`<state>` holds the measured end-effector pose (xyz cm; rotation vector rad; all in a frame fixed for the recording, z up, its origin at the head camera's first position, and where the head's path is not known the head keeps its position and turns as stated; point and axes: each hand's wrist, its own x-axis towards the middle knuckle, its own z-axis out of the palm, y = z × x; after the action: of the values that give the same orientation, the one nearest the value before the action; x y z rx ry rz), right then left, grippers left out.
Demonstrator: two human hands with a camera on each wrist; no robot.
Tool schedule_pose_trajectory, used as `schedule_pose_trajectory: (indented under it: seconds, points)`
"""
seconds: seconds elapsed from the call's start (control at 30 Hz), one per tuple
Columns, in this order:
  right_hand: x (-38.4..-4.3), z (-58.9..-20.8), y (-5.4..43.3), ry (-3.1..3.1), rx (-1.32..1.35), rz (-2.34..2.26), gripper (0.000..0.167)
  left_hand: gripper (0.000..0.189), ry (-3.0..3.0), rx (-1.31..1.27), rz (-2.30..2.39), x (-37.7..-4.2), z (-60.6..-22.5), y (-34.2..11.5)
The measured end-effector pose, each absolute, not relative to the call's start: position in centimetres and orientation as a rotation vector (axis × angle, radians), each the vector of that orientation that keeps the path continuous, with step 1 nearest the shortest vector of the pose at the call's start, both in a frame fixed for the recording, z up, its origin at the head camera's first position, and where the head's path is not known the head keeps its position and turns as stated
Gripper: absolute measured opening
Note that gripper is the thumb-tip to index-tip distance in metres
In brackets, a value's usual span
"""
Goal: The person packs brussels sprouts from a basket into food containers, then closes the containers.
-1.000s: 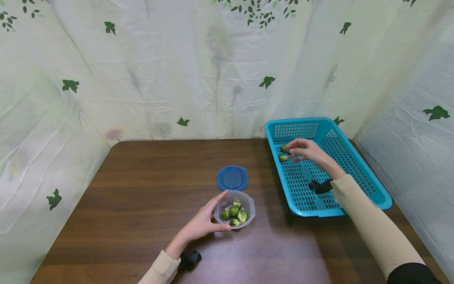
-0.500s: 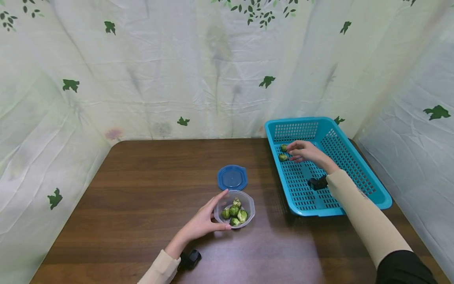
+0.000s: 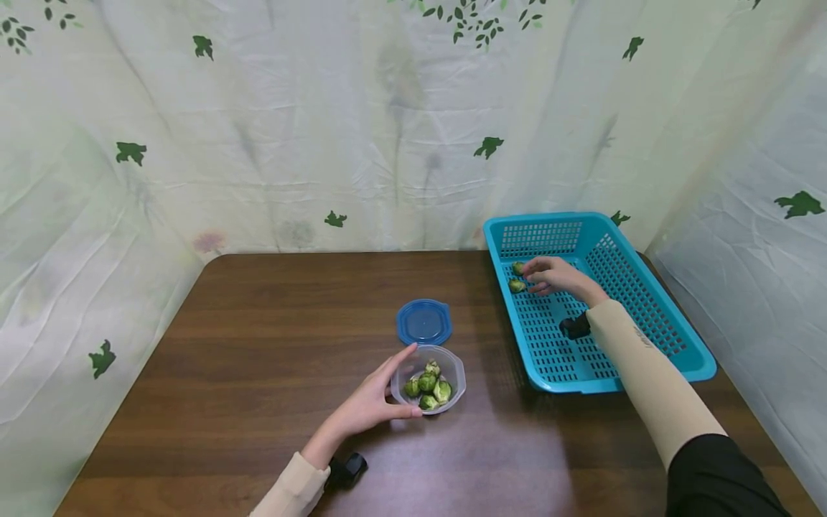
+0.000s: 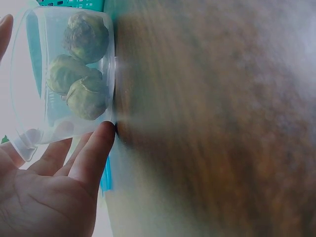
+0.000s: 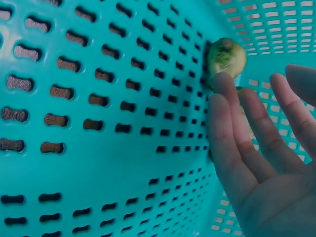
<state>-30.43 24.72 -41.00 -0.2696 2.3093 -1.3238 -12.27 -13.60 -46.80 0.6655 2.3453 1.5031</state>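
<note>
My left hand [image 3: 371, 408] holds a clear plastic container [image 3: 458, 373] on the table, thumb at its near side and fingers round its far side. Several Brussels sprouts [image 3: 428, 383] lie inside it, and the left wrist view shows the fingertips [image 4: 103, 129] against the container's wall. Inside the blue basket [image 3: 525, 345], my right hand [image 3: 561, 277] reaches to the left end with loosely bent fingers and nothing in its grasp. Two Brussels sprouts show right by its fingertips: a farther one [image 3: 517, 268] and a nearer one [image 3: 516, 285]. Fingers partly cover them in the right wrist view.
A blue lid [image 3: 423, 322] lies flat just behind the container. The basket's raised, perforated walls stand at the right of the wooden table [image 3: 278, 309]. A white leaf-print cloth [image 3: 291, 129] hangs behind the table and along both sides.
My right forearm has swung left and its hand has sunk slightly closer to the sprouts in the basket. My left hand and the container have stayed in place.
</note>
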Motion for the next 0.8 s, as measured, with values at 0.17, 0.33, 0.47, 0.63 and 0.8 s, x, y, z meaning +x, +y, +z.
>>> schedule_pose_trajectory:
  seconds: [0.17,0.33,0.47,0.63,0.8]
  points:
    - [-30.8,-41.4,24.6,2.283,-0.221,-1.32,0.039,0.097,2.348,0.667,1.501,-12.3,-46.8,-13.6]
    - [-30.8,-41.8,24.4,2.242,-0.212,-1.341,0.041,0.097,2.346,0.664,1.501,-12.3,-46.8,-13.6]
    - [-30.9,-42.1,24.3,2.198,-0.226,-1.367,0.043,0.097,2.346,0.662,1.502,-12.2,-46.8,-13.6]
    - [-31.1,-42.8,24.3,2.148,-0.274,-1.368,0.046,0.097,2.343,0.668,1.507,-12.2,-46.7,-13.6]
    - [-31.1,-42.7,24.1,2.125,-0.308,-1.359,0.048,0.097,2.343,0.672,1.506,-12.2,-46.6,-13.6]
